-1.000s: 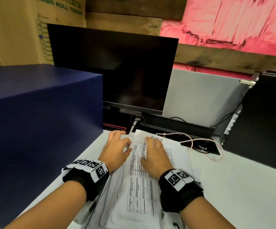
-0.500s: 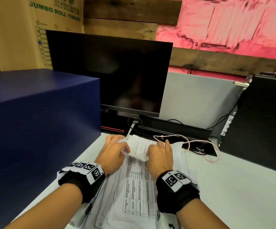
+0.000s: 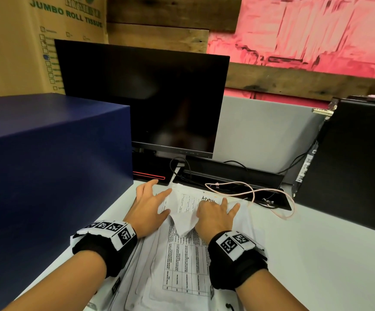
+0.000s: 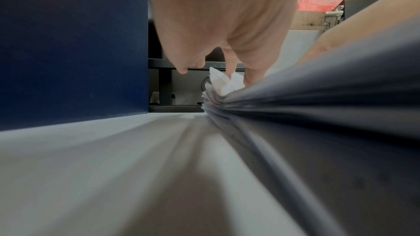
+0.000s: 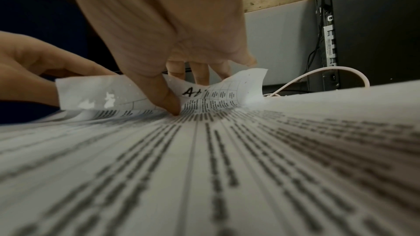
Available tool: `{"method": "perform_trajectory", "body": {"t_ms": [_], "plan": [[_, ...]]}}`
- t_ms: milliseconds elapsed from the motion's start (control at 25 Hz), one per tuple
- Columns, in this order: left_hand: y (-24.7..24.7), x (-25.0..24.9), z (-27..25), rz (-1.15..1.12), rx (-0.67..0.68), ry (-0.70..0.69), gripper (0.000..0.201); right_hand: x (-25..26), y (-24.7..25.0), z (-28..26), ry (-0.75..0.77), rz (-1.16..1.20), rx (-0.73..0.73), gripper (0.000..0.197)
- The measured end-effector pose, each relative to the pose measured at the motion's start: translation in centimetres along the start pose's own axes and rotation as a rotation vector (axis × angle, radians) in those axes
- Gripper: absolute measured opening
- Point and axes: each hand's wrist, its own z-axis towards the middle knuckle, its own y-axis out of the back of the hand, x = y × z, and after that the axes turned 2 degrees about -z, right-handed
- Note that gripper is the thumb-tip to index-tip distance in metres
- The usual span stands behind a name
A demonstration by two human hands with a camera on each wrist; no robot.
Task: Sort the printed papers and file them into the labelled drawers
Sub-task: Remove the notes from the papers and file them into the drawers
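A stack of printed papers (image 3: 182,265) lies on the white table (image 3: 316,254) in front of me. The top sheet (image 3: 183,221) is curled back toward me at its far edge, with printed tables and handwritten "ADMIN" showing there. My left hand (image 3: 152,203) pinches the sheet's far left corner (image 4: 225,82) between thumb and forefinger. My right hand (image 3: 213,212) holds the curled edge (image 5: 227,92): its thumb (image 5: 168,101) presses on the paper and its fingers sit behind the flap. A dark blue box (image 3: 47,164) stands close on the left; no drawer labels show.
A black monitor (image 3: 141,99) stands just behind the papers, with a pink cable (image 3: 249,194) looped beside them. A black computer tower (image 3: 357,164) is at the right, a grey partition (image 3: 267,135) behind, and a cardboard box (image 3: 25,41) at the far left.
Both hands lay flat on the stack a second ago. They have since taken the top sheet's far edge and curled it back toward me. The head view has tilted up slightly.
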Motion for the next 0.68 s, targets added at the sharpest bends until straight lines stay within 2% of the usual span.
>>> {"method": "perform_trajectory", "body": {"t_ms": [360,600,680], "plan": [[-0.42,0.61,0.43,-0.096,-0.026,-0.111,0.052,-0.01,0.07,-0.17,0.032,0.053,0.004,0.038],[-0.66,0.78,0.61,-0.223,-0.074,-0.058,0.05,0.05,-0.1,0.21,0.104,0.104,-0.117,0.021],[-0.6,0.65,0.58,-0.22,-0.098,-0.05,0.046,0.13,-0.17,0.29,0.11,0.099,-0.133,0.024]]}}
